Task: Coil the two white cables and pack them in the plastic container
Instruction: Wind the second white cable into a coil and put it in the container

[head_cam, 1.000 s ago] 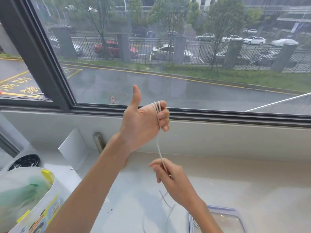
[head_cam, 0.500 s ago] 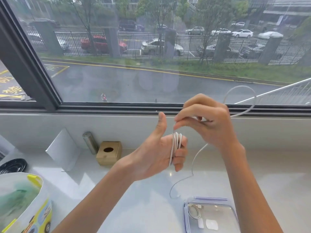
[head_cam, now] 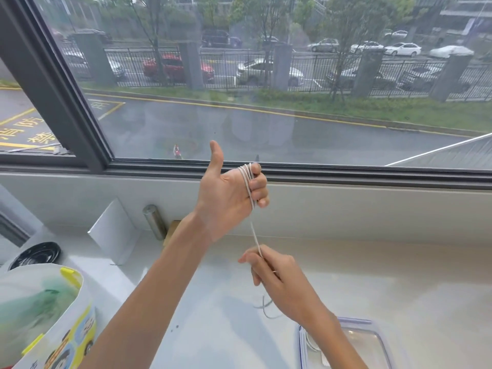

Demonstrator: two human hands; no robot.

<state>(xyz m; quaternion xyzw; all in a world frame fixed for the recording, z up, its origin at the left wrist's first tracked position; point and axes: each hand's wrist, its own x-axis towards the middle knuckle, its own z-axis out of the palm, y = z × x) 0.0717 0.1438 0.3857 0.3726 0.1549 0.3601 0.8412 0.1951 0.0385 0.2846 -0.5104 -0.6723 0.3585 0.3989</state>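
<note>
Here my left hand (head_cam: 226, 193) is up in front of the window (head_cam: 266, 102), thumb sticking up. My fingers (head_cam: 259, 182) are curled, and the white cable (head_cam: 249, 182) goes round them in a few loops. My left hand is closed on those loops.

One line of cable runs down tight from the loops to my right hand (head_cam: 277, 278). My right hand pinches it between thumb and fingers, low over the sill (head_cam: 399, 275). A bit of loose cable hangs out under that hand.

The box (head_cam: 372, 339) sits on the sill by my right arm, at the bottom edge. It is clear with a bluish rim. Some white cable shows inside it, but my arm hides most of it.

The sill is pale, smooth and shiny. On the left stand a white card (head_cam: 117, 230), a metal tube (head_cam: 154, 222) and a small brown thing (head_cam: 171, 231) mostly hidden behind my left arm. A black round thing (head_cam: 36, 255) lies by the far left edge. A tub (head_cam: 45, 323) with cartoon faces and yellow clips is near me on the left.

Outside I see a wet road, grass, a fence and parked cars.
</note>
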